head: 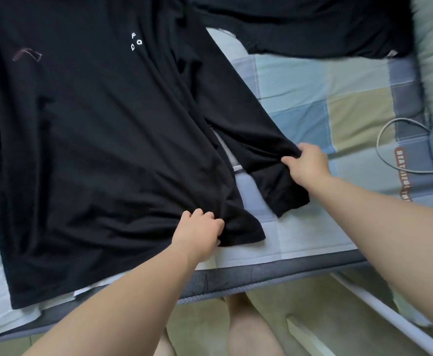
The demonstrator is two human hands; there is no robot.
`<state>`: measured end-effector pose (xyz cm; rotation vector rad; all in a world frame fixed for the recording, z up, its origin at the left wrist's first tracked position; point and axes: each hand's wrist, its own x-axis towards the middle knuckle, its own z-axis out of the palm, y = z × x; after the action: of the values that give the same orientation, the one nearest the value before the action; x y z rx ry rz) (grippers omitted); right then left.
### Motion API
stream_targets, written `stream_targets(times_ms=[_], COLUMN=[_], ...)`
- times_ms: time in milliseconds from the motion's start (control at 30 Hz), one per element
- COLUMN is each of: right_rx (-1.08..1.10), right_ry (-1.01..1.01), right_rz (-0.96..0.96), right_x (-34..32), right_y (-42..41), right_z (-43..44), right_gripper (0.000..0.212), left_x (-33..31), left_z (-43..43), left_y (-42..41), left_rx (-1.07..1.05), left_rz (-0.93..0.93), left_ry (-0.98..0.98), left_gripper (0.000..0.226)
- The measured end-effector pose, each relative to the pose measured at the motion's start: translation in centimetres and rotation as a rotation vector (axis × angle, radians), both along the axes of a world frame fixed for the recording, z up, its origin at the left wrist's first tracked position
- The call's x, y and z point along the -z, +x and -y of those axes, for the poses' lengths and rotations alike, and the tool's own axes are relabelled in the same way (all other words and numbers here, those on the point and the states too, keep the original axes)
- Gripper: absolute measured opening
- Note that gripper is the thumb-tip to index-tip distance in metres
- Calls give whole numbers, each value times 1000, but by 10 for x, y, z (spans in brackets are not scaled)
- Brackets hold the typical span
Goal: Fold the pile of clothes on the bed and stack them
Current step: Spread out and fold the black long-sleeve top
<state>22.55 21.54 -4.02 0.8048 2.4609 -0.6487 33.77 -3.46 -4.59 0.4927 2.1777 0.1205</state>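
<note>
Left hand (197, 232): fingers curled, bunching the hem corner of the black shirt (81, 137).
Right hand (305, 163): pinches the shirt's sleeve (236, 111) near the cuff.
Black shirt: spread on the bed (300, 86), mostly left of and beyond both hands.
Dark clothes (300, 27): beyond the right hand.
Cable (382, 160): right of the right hand.

I get soft, even light, shadows faint. The black shirt (94, 137) swallows detail (folds barely read); the wide lens bows the mattress edge (261, 275) and corners blur.
</note>
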Motion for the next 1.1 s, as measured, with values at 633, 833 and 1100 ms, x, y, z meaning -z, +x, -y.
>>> stream_targets(times_ms=[633,833,1100], right_rx=[-213,-337,-337], right_ry=[27,269,366], right_rz=[-238,-200,-173], right_x=[-139,-150,-118], right_y=[-162,-209,-224], right_z=[-202,-243,-270], right_gripper=[14,29,51], left_x=[-50,-40,-19], left_z=[-87,-183,-267], left_y=[-187,-240,-283], left_rx=[-365,-310,-181], left_rz=[-475,-506,-322], left_ry=[20,97,178], left_gripper=[86,88,76])
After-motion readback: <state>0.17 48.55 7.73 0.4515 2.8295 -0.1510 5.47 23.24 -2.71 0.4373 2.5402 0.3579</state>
